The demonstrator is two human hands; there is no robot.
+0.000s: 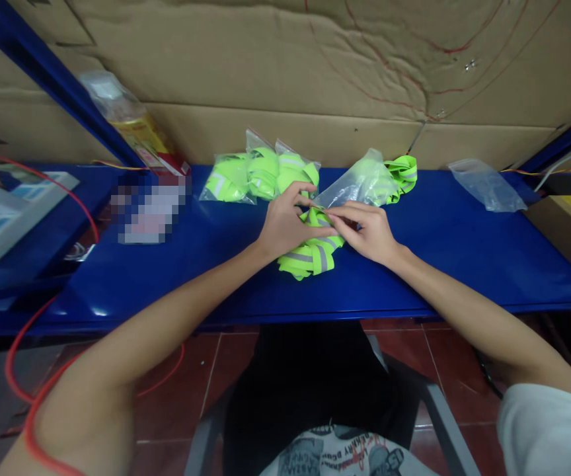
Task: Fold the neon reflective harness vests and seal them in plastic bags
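A neon yellow-green reflective strap [310,259] with grey stripes lies bunched on the blue tabletop between my hands. My left hand [285,225] curls around the upper part of the bunch, its thumb reaching right across it. From the right, my right hand [367,230] pinches at the top of the same strap, the fingertips of both hands nearly meeting there. Just behind them is a clear plastic bag [357,182], with another neon strap [403,173] partly inside and partly sticking out. The fingertips partly cover the strap where they grip.
Several packed bags of neon straps [263,173] stand behind my left hand. A bottle with a yellow label [134,125] is at the back left. On the right are a clear bag [486,185] and an open cardboard box [563,228]. A red hose [18,360] hangs at left.
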